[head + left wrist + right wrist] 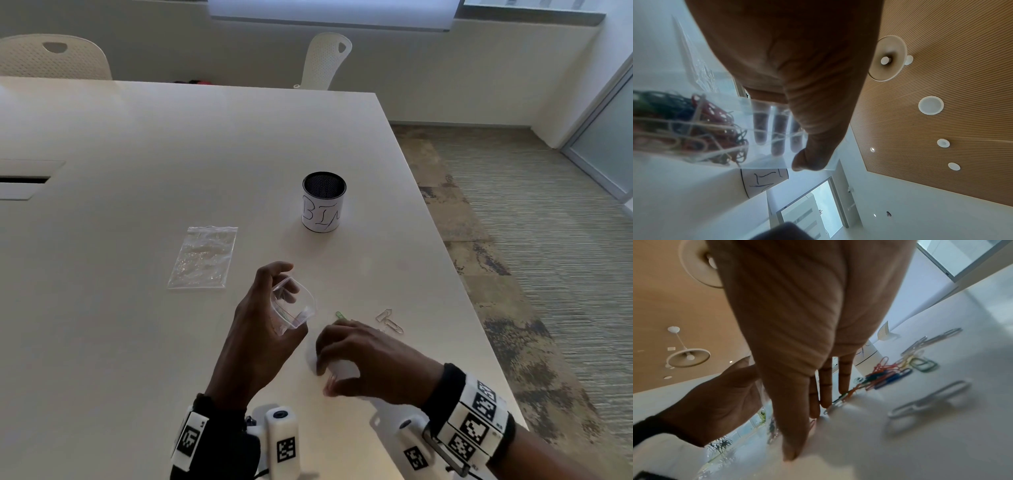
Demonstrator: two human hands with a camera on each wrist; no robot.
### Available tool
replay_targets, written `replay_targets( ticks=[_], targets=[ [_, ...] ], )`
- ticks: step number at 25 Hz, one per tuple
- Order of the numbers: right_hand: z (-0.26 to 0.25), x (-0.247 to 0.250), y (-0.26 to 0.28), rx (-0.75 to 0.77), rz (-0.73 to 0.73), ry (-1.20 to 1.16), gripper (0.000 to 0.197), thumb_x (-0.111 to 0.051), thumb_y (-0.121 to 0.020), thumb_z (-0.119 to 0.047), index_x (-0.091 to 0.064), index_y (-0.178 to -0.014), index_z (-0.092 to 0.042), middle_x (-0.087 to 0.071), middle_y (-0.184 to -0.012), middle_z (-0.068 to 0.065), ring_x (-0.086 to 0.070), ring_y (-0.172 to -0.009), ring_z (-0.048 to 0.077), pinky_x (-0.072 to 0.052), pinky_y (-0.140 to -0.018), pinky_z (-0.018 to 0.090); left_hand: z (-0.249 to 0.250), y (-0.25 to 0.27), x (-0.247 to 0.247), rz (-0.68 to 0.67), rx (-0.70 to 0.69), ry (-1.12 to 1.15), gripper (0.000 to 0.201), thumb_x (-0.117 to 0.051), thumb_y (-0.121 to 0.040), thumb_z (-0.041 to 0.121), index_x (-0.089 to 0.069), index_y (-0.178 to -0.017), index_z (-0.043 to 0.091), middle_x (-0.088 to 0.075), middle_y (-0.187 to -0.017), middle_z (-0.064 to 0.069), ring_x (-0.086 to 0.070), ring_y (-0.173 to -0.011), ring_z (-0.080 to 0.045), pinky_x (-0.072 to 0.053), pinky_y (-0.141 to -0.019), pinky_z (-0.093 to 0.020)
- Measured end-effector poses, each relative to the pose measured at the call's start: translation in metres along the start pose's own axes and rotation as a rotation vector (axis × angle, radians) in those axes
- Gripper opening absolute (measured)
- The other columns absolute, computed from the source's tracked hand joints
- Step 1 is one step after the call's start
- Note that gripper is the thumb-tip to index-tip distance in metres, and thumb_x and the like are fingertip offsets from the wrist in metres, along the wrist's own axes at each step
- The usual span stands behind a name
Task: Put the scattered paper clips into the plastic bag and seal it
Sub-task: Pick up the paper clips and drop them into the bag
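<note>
The right hand [363,356] was spread, fingertips down, over loose paper clips [888,374] on the worktop [137,325], best raked into the open plastic bag [291,305] gripped alongside by the left hand [260,318].

Labelled mesh cup [324,202]; two chairs [54,56]

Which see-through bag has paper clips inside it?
The bag held up in the left hand; coloured clips show through it. The other bag lies flat on the table, with no clips visible.
</note>
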State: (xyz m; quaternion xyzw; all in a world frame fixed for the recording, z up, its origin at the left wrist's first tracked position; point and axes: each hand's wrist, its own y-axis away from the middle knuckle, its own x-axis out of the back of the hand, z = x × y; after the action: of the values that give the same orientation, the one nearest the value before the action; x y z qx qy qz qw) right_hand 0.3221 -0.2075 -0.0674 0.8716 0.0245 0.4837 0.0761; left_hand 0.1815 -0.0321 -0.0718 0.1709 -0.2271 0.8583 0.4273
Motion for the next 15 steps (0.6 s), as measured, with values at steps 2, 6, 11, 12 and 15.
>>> replay_targets(
  ticks=[2, 6, 11, 12, 15],
  targets=[
    [0.007, 0.001, 0.002, 0.008, 0.05, 0.012, 0.014, -0.071, -0.095, -0.034, -0.074, -0.105, -0.025, -0.062, -0.118, -0.011, -0.052, -0.11, 0.006, -0.049, -0.098, 0.027, 0.0, 0.0, 0.0, 0.005, 0.003, 0.011, 0.075, -0.085, -0.081, 0.012, -0.042, -0.138, 0.034, -0.063, -0.112, 0.019, -0.066, -0.111, -0.009, -0.061, -0.087, -0.032],
    [0.02, 0.015, 0.008, -0.075, 0.187, 0.079, 0.015, -0.075, -0.092, -0.029, -0.074, -0.106, -0.023, -0.063, -0.119, -0.008, -0.055, -0.108, 0.005, -0.053, -0.091, 0.026, 0.001, 0.0, 0.001, 0.002, 0.005, 0.037, 0.071, -0.084, -0.083, 0.013, -0.043, -0.138, 0.033, -0.064, -0.112, 0.017, -0.066, -0.111, -0.011, -0.061, -0.085, -0.034],
    [0.022, 0.028, 0.009, -0.253, 0.091, 0.116, 0.089, -0.078, -0.076, -0.063, -0.044, -0.152, -0.033, -0.045, -0.149, -0.012, -0.043, -0.133, 0.007, -0.043, -0.109, 0.024, 0.001, -0.001, 0.001, -0.002, 0.001, 0.018, 0.073, -0.084, -0.082, 0.012, -0.041, -0.136, 0.036, -0.064, -0.11, 0.018, -0.067, -0.109, -0.01, -0.059, -0.087, -0.027],
    [0.021, 0.027, 0.007, -0.274, 0.059, 0.138, 0.093, -0.078, -0.076, -0.065, -0.041, -0.155, -0.031, -0.044, -0.15, -0.011, -0.043, -0.134, 0.008, -0.043, -0.109, 0.026, 0.001, -0.001, 0.0, -0.003, 0.002, 0.021, 0.073, -0.085, -0.082, 0.012, -0.042, -0.136, 0.035, -0.064, -0.11, 0.017, -0.067, -0.11, -0.01, -0.059, -0.087, -0.028],
    [0.017, 0.02, 0.002, -0.289, 0.087, 0.154, 0.076, -0.076, -0.081, -0.061, -0.052, -0.144, -0.027, -0.049, -0.14, -0.008, -0.048, -0.126, 0.01, -0.049, -0.104, 0.028, 0.001, -0.001, 0.001, -0.002, 0.004, 0.037, 0.073, -0.085, -0.082, 0.01, -0.043, -0.137, 0.033, -0.064, -0.111, 0.016, -0.067, -0.111, -0.013, -0.061, -0.084, -0.033]
  ],
)
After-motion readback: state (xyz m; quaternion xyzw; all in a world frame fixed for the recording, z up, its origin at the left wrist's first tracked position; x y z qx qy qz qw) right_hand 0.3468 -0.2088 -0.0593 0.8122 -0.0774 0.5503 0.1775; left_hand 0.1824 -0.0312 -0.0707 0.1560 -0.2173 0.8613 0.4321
